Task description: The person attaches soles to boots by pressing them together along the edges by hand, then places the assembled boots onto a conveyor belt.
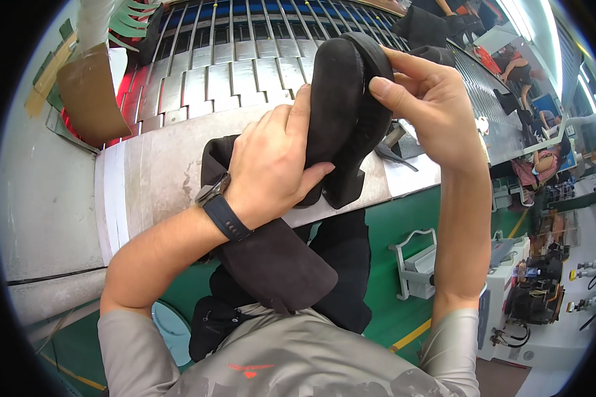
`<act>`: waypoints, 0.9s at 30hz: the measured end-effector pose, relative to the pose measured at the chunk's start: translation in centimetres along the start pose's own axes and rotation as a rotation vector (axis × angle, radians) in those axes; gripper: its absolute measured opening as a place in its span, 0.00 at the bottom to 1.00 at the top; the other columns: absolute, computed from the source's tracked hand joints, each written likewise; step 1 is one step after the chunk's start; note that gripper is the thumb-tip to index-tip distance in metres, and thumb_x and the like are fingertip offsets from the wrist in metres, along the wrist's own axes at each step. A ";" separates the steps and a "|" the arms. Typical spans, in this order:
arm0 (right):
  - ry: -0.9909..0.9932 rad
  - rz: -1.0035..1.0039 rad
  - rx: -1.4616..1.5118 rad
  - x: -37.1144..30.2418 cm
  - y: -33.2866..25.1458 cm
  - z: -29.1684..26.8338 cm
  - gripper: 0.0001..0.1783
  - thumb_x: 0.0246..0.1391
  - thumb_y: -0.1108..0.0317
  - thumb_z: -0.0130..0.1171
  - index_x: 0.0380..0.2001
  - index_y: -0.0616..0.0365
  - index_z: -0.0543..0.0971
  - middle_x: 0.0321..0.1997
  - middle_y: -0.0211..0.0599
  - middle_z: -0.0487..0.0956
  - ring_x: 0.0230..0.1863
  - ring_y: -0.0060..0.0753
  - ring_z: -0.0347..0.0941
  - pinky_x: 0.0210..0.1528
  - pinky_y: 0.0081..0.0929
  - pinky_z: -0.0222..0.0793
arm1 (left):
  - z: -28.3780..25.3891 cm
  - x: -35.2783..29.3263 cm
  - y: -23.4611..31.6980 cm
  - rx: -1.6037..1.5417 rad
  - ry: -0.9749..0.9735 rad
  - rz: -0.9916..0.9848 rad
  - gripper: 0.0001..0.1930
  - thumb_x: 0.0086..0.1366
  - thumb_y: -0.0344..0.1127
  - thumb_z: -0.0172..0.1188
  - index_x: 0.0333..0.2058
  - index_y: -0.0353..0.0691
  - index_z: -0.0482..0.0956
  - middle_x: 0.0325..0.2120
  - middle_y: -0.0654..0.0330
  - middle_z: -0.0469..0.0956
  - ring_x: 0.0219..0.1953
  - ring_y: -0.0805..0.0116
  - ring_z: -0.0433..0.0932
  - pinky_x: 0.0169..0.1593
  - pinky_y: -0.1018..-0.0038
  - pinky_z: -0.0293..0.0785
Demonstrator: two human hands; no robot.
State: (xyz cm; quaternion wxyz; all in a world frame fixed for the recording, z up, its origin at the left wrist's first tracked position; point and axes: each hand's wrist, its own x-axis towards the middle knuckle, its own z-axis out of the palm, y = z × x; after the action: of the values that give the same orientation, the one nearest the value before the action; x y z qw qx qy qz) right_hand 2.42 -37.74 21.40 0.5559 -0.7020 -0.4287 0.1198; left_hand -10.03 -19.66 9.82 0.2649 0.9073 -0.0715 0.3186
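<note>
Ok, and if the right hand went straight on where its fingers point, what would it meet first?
The black boot: the right hand has its thumb on the boot's edge near the toe. Beyond it, the line seems to run toward the metal rods, though depth is unclear.

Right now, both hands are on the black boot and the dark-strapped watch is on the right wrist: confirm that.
One thing is wrong: the head view shows the watch on the left wrist. Both the left hand and right hand are on the black boot.
</note>
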 end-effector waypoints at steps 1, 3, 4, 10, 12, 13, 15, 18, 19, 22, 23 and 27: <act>0.018 -0.004 -0.039 -0.2 -0.2 0.5 0.22 0.67 0.77 0.64 0.62 0.75 0.79 0.47 0.41 0.89 0.44 0.21 0.84 0.48 0.21 0.82 | 0.1 0.1 0.0 -0.004 0.002 -0.003 0.55 0.53 0.42 0.81 0.73 0.25 0.60 0.45 0.46 0.79 0.46 0.46 0.80 0.50 0.56 0.77; 0.056 -0.019 -0.118 -0.2 -0.5 1.8 0.20 0.67 0.76 0.64 0.60 0.72 0.81 0.44 0.42 0.90 0.42 0.20 0.84 0.46 0.22 0.81 | 0.0 0.4 -0.1 -0.003 -0.040 -0.031 0.54 0.54 0.42 0.81 0.72 0.23 0.60 0.44 0.45 0.79 0.46 0.47 0.81 0.48 0.56 0.77; 0.087 -0.019 -0.229 -0.4 -1.0 2.4 0.19 0.67 0.75 0.64 0.59 0.71 0.82 0.42 0.42 0.90 0.41 0.20 0.84 0.45 0.23 0.81 | -0.2 0.5 -0.1 -0.005 -0.038 -0.036 0.54 0.54 0.42 0.81 0.72 0.23 0.60 0.44 0.45 0.79 0.46 0.47 0.81 0.48 0.56 0.77; 0.177 -0.091 -0.502 -0.1 -0.6 3.6 0.10 0.63 0.71 0.65 0.40 0.71 0.81 0.23 0.44 0.82 0.23 0.23 0.72 0.29 0.30 0.71 | -0.5 0.5 -0.7 -0.048 -0.094 -0.033 0.55 0.57 0.41 0.79 0.73 0.22 0.54 0.47 0.39 0.79 0.50 0.39 0.80 0.53 0.53 0.78; 0.181 -0.108 -0.562 0.0 -0.6 3.8 0.12 0.62 0.70 0.65 0.32 0.70 0.77 0.18 0.45 0.74 0.19 0.26 0.63 0.25 0.35 0.62 | -0.6 0.6 -0.7 -0.045 -0.110 -0.049 0.55 0.57 0.40 0.79 0.73 0.20 0.53 0.47 0.38 0.79 0.50 0.38 0.80 0.53 0.53 0.78; 0.180 -0.106 -0.566 0.1 -0.5 3.9 0.12 0.62 0.70 0.65 0.32 0.70 0.77 0.18 0.45 0.74 0.19 0.26 0.63 0.25 0.35 0.62 | -0.5 0.6 -0.8 -0.049 -0.110 -0.049 0.55 0.57 0.40 0.79 0.73 0.20 0.53 0.47 0.38 0.79 0.50 0.38 0.80 0.53 0.53 0.78; 0.194 -0.112 -0.608 0.2 -0.5 4.1 0.13 0.61 0.71 0.65 0.28 0.69 0.74 0.17 0.44 0.72 0.19 0.27 0.62 0.24 0.36 0.60 | -0.5 0.5 -1.0 -0.063 -0.116 -0.064 0.55 0.57 0.40 0.79 0.73 0.20 0.53 0.47 0.38 0.80 0.51 0.38 0.80 0.54 0.53 0.78; 0.190 -0.075 -0.602 0.2 -0.8 4.3 0.11 0.62 0.71 0.66 0.35 0.71 0.79 0.18 0.40 0.76 0.20 0.21 0.64 0.24 0.31 0.62 | -0.5 0.5 -1.0 -0.046 -0.122 -0.074 0.56 0.57 0.40 0.80 0.73 0.20 0.52 0.46 0.39 0.79 0.50 0.39 0.80 0.53 0.52 0.77; 0.190 -0.073 -0.606 0.2 -0.9 4.3 0.11 0.62 0.71 0.66 0.35 0.71 0.79 0.18 0.40 0.76 0.20 0.21 0.64 0.24 0.31 0.62 | -0.5 0.5 -1.0 -0.051 -0.121 -0.072 0.56 0.57 0.40 0.80 0.73 0.20 0.52 0.46 0.39 0.79 0.50 0.39 0.80 0.53 0.52 0.77; 0.159 0.023 -0.343 0.4 -1.1 3.2 0.24 0.63 0.70 0.66 0.57 0.77 0.79 0.26 0.36 0.86 0.25 0.10 0.71 0.25 0.20 0.66 | -0.5 0.3 -1.3 -0.058 -0.114 -0.041 0.56 0.56 0.39 0.80 0.73 0.21 0.53 0.45 0.41 0.79 0.49 0.41 0.80 0.52 0.53 0.77; 0.159 0.021 -0.346 0.4 -1.2 3.2 0.24 0.63 0.70 0.66 0.57 0.77 0.79 0.26 0.36 0.86 0.25 0.10 0.71 0.25 0.20 0.66 | -0.5 0.3 -1.2 -0.052 -0.093 -0.035 0.56 0.55 0.39 0.80 0.73 0.22 0.54 0.45 0.41 0.79 0.49 0.41 0.79 0.52 0.53 0.76; 0.108 0.034 -0.524 1.8 -2.8 3.9 0.21 0.65 0.70 0.66 0.53 0.79 0.81 0.27 0.34 0.86 0.26 0.11 0.72 0.26 0.19 0.67 | -0.6 0.1 -1.2 -0.042 -0.076 -0.048 0.55 0.54 0.38 0.81 0.73 0.23 0.56 0.45 0.43 0.78 0.48 0.43 0.79 0.51 0.55 0.75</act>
State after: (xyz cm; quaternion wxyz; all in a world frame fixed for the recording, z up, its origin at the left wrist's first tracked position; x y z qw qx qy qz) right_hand -0.29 -33.68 23.02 0.3754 -0.8345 -0.4028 -0.0235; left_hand -9.94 -18.32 9.80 0.2887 0.9145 -0.0666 0.2757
